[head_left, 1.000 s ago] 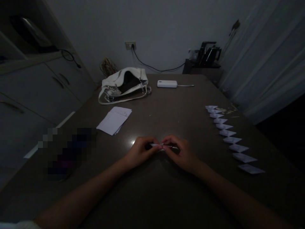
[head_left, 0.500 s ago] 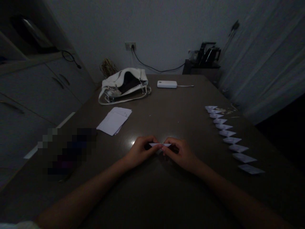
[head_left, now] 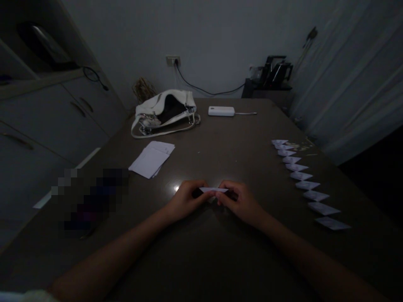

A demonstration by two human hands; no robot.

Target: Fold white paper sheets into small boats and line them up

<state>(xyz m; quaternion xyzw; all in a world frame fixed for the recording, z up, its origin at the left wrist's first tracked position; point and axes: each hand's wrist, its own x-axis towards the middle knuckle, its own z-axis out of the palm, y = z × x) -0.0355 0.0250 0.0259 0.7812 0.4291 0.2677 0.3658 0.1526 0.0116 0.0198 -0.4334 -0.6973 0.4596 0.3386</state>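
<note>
A small piece of folded white paper (head_left: 214,189), wide at the top and narrowing below, is held between both hands above the table (head_left: 201,256). My left hand (head_left: 188,199) pinches its left side, thumb in front and fingers behind. My right hand (head_left: 238,200) grips the right side in the same way, its thumb tip close to the left one. The fingers cover the lower part of the paper. Over on the right, several folded paper shapes (head_left: 307,185) stand in a slanting row. To the left lies a stack of white paper sheets (head_left: 149,161).
A white handbag (head_left: 163,113) sits open at the back left. A white power bank (head_left: 221,111) with a short cable lies at the back. A black kettle (head_left: 281,73) stands on a small stand beyond the table. At left, an object is blurred by pixelation.
The folded paper has tipped slightly so more of its front face shows. Both hands keep hold of it in nearly the same place.
</note>
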